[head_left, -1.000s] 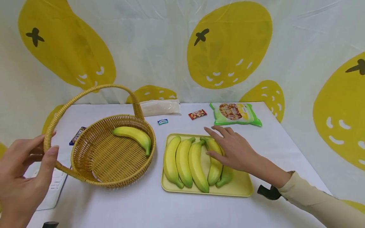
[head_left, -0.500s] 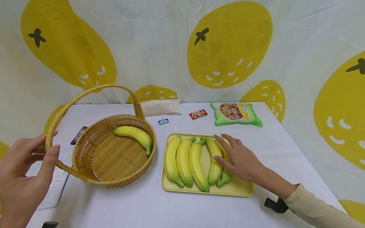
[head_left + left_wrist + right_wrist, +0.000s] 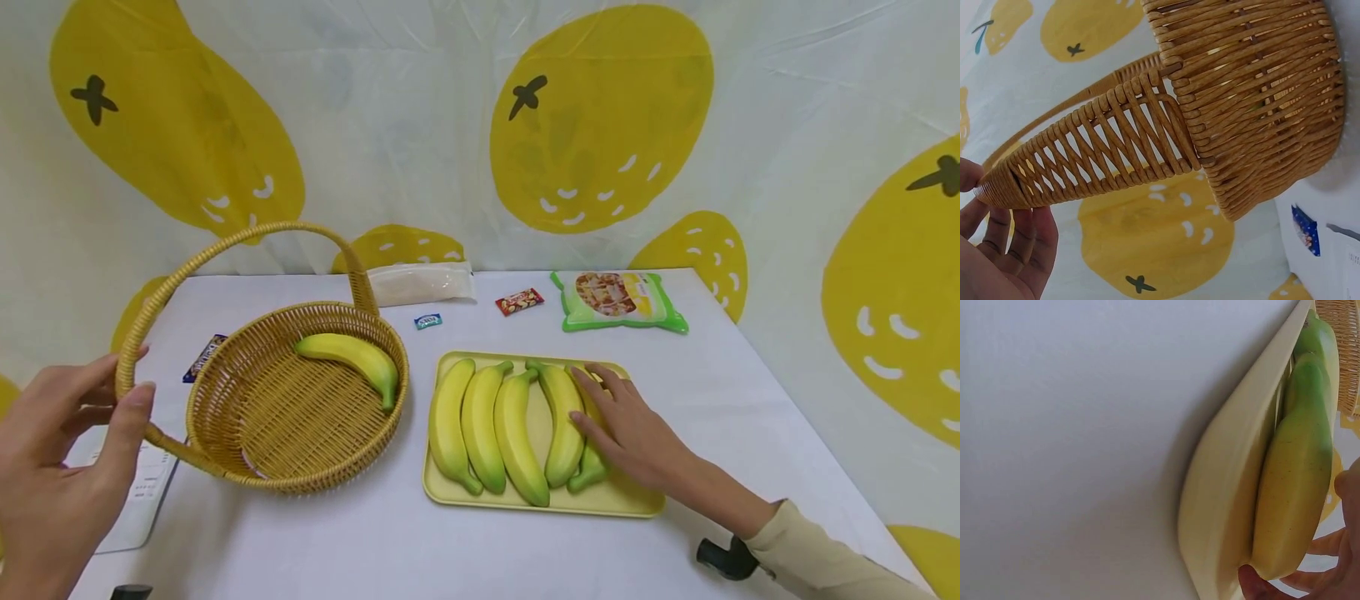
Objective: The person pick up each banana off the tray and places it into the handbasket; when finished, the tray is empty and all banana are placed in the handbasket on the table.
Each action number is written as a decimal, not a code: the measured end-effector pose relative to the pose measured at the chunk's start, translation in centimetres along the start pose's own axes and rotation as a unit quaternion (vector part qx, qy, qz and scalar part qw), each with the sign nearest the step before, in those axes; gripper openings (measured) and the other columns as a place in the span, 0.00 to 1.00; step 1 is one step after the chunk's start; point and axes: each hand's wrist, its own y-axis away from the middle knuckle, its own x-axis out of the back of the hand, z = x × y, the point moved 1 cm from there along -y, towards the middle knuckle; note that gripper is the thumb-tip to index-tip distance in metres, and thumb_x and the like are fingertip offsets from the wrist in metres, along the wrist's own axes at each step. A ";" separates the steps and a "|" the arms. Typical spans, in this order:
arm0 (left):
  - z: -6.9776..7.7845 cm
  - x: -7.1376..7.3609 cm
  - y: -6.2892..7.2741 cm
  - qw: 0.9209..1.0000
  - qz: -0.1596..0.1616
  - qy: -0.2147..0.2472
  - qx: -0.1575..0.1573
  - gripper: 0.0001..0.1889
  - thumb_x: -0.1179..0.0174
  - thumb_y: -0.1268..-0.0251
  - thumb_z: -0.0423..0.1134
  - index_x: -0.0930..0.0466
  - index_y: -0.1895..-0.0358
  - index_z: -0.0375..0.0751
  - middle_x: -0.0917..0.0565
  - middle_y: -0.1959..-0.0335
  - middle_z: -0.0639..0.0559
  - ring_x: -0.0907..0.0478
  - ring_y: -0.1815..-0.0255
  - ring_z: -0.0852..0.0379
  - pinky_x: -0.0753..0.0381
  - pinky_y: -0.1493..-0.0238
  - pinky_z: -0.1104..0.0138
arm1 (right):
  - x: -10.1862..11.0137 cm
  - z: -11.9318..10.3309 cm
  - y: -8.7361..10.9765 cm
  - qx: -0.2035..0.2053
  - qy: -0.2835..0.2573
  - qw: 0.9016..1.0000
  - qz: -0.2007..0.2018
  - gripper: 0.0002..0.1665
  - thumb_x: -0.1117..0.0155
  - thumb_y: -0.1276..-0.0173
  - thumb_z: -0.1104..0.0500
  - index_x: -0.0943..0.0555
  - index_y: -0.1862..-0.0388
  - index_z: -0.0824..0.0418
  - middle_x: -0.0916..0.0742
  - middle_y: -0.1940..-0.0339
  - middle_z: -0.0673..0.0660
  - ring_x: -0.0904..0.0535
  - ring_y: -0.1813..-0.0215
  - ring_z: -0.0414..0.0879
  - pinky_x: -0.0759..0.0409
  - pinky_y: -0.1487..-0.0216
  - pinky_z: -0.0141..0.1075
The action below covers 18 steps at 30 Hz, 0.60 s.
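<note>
- Left grip (image 3: 71, 467) pinches basket handle (image 3: 285, 226).
- Right grip (image 3: 630, 425) spans rightmost banana (image 3: 591, 470), hold unclear.
- Long axis near-to-far, green end nearward.
- Red wrapper (image 3: 519, 302) beyond right grip: illegible.

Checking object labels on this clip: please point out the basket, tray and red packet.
Basket (image 3: 300, 425): head view, on its bare woven floor.
Tray (image 3: 615, 500): head view, on bare surface by its near edge.
Red packet (image 3: 519, 302): head view, middle of its printed face.

Head view forward, down; wrist views close (sharing basket (image 3: 307, 417)).
</note>
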 end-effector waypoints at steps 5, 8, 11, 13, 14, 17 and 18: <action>0.4 0.1 0.2 1.000 0.002 -0.011 0.012 0.30 0.34 0.34 0.17 0.18 0.30 0.41 0.26 0.52 0.74 0.28 0.52 0.70 0.29 0.44 0.86 | -0.2 0.3 0.2 0.007 -0.005 1.000 0.007 0.37 0.48 0.13 0.45 0.37 0.16 0.62 0.35 0.19 0.65 0.34 0.25 0.65 0.28 0.31 0.66; 0.6 0.2 0.2 1.000 -0.001 -0.013 0.019 0.30 0.34 0.35 0.16 0.18 0.30 0.41 0.26 0.52 0.73 0.28 0.52 0.69 0.29 0.45 0.86 | -0.4 0.4 0.3 0.016 -0.004 1.000 0.016 0.35 0.48 0.13 0.49 0.37 0.16 0.64 0.35 0.19 0.66 0.34 0.25 0.66 0.29 0.31 0.65; 0.7 0.1 0.3 1.000 0.000 -0.015 0.020 0.30 0.35 0.34 0.16 0.18 0.30 0.40 0.27 0.52 0.73 0.28 0.52 0.70 0.29 0.44 0.86 | -0.4 0.4 0.5 0.019 0.000 1.000 0.023 0.33 0.48 0.13 0.53 0.37 0.17 0.65 0.35 0.19 0.67 0.34 0.25 0.66 0.30 0.30 0.65; 0.6 0.0 0.2 1.000 0.002 -0.014 0.017 0.30 0.34 0.34 0.17 0.18 0.30 0.40 0.27 0.52 0.74 0.28 0.52 0.71 0.29 0.44 0.86 | -0.4 0.4 0.6 0.016 0.000 1.000 0.023 0.33 0.47 0.14 0.55 0.36 0.17 0.65 0.35 0.20 0.67 0.34 0.25 0.66 0.30 0.30 0.65; 0.5 0.0 0.2 1.000 0.004 -0.008 0.009 0.29 0.35 0.34 0.17 0.18 0.31 0.39 0.27 0.52 0.74 0.28 0.52 0.71 0.29 0.44 0.86 | -0.4 0.5 0.6 0.011 -0.002 1.000 0.022 0.33 0.46 0.14 0.56 0.36 0.17 0.65 0.34 0.20 0.67 0.34 0.24 0.66 0.30 0.29 0.64; 0.1 -0.1 0.1 0.999 0.009 0.026 -0.028 0.24 0.36 0.31 0.20 0.18 0.33 0.34 0.25 0.50 0.74 0.27 0.53 0.71 0.28 0.45 0.85 | -0.4 0.5 0.6 -0.002 -0.009 1.000 0.016 0.33 0.44 0.16 0.58 0.36 0.17 0.64 0.34 0.20 0.67 0.35 0.24 0.65 0.31 0.28 0.64; 0.0 -0.1 0.0 0.998 0.007 0.036 -0.041 0.22 0.36 0.29 0.22 0.18 0.33 0.32 0.24 0.50 0.74 0.26 0.53 0.71 0.28 0.45 0.85 | -0.3 0.5 0.5 -0.006 -0.012 1.000 0.014 0.34 0.44 0.17 0.58 0.36 0.17 0.64 0.34 0.20 0.67 0.35 0.24 0.65 0.32 0.28 0.64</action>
